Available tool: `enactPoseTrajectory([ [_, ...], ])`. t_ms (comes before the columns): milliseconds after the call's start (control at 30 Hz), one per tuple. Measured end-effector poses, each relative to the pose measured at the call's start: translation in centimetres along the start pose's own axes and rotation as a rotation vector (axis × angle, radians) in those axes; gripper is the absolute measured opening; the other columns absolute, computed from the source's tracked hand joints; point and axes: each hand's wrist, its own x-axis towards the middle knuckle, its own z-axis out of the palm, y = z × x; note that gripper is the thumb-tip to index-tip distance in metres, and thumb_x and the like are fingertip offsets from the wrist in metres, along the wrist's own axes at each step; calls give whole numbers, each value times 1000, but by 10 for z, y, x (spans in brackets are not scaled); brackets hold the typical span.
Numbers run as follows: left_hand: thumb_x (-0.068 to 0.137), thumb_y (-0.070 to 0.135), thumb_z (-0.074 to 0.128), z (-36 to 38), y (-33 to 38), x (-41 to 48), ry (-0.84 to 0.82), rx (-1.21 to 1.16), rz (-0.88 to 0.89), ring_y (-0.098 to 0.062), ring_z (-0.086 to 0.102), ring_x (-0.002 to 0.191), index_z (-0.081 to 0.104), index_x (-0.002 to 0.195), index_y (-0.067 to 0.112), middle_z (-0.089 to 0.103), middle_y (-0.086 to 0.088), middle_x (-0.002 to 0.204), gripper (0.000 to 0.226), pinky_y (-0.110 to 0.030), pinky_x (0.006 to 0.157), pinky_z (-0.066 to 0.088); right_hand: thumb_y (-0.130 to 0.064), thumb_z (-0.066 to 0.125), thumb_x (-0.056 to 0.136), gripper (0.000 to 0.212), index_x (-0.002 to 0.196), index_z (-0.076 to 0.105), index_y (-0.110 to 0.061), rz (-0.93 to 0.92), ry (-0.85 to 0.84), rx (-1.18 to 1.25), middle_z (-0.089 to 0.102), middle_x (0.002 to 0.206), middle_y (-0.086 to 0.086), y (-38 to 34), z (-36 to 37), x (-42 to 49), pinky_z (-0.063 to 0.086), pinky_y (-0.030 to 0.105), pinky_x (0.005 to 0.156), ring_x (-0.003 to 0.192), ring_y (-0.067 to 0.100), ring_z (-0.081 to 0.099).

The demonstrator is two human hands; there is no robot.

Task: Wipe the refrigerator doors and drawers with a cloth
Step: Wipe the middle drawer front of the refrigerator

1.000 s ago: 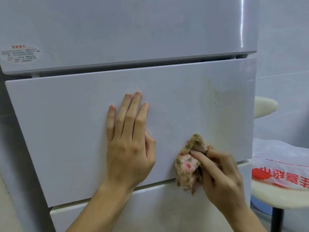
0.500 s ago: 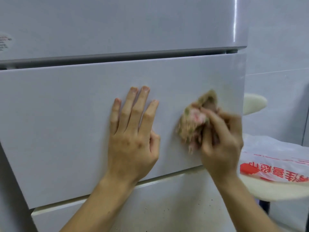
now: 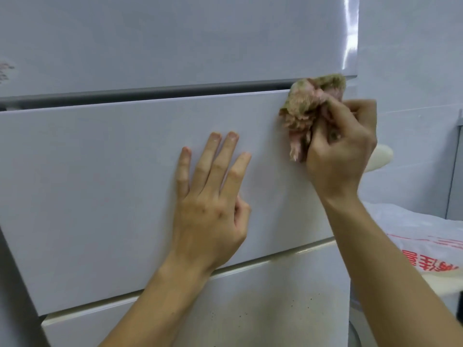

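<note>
Right hand clamps the bunched cloth against the drawer front's top right corner. Left hand lies flat, fingers straight, bracing the panel. Risk: the cloth could snag in the gap under the upper door or slip off the edge. Half a second ago it was rubbing lower, mid-panel.

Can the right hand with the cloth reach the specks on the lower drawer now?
Probably yes: the right hand grips the cloth higher up, and the speckled lower drawer lies uncovered below it, with nothing in the way.
</note>
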Motion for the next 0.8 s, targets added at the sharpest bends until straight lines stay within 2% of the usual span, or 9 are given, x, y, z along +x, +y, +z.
enactPoseTrajectory([
  [100,90,12,56,1,0,-2,9,1,-4,-31,27,160,55,150,11,37,-12,169,60,-60,131,12,-3,58,97,33,123,76,-10,-44,-3,0,50,108,3,13,-7,-13,47,18,86,95,14,57],
  [200,88,10,56,3,4,-2,16,5,-26,-32,27,160,56,149,9,36,-12,169,61,-60,131,11,4,59,94,41,127,75,-15,-62,-69,-28,48,110,-1,33,-32,-79,43,16,93,98,23,59],
  [267,88,10,56,5,8,-2,26,8,-42,-33,27,160,56,148,8,37,-12,169,60,-59,131,9,4,61,94,44,129,71,-20,-85,-135,-59,47,111,-5,43,-51,-129,42,16,94,99,19,57],
  [367,89,10,57,7,11,-2,35,4,-56,-33,26,160,55,148,8,36,-13,169,59,-58,131,9,7,62,91,46,128,69,-19,-155,-224,-113,53,107,6,55,-71,-173,45,15,92,100,11,51],
  [467,88,11,58,8,12,-1,45,-4,-72,-31,27,160,55,148,9,36,-12,169,60,-57,132,9,0,56,94,43,127,70,-25,-180,-272,-93,51,111,2,55,-70,-150,50,28,88,99,16,52],
  [533,86,10,59,7,14,0,58,-10,-78,-31,29,159,57,146,8,38,-12,168,60,-57,132,10,-7,57,94,42,126,71,-31,-105,-206,-23,44,114,-8,48,-54,-99,48,35,93,101,24,54],
  [633,85,9,60,6,15,2,58,-12,-78,-31,31,158,59,144,8,39,-12,167,59,-56,132,10,-5,58,95,38,118,74,-31,-16,-94,57,42,115,-14,40,-27,-10,50,49,102,115,33,55],
  [700,86,8,60,7,15,1,58,-7,-80,-31,31,158,59,144,8,40,-12,167,58,-57,132,11,-3,56,97,35,118,76,-23,-12,-60,85,44,119,-16,39,-15,19,51,48,103,119,33,54],
  [800,86,8,59,8,15,0,68,-6,-89,-31,32,158,60,143,7,40,-12,166,57,-58,131,12,-5,53,97,37,125,74,-17,-28,-21,39,47,123,-12,48,-18,-5,48,35,104,120,29,54],
])
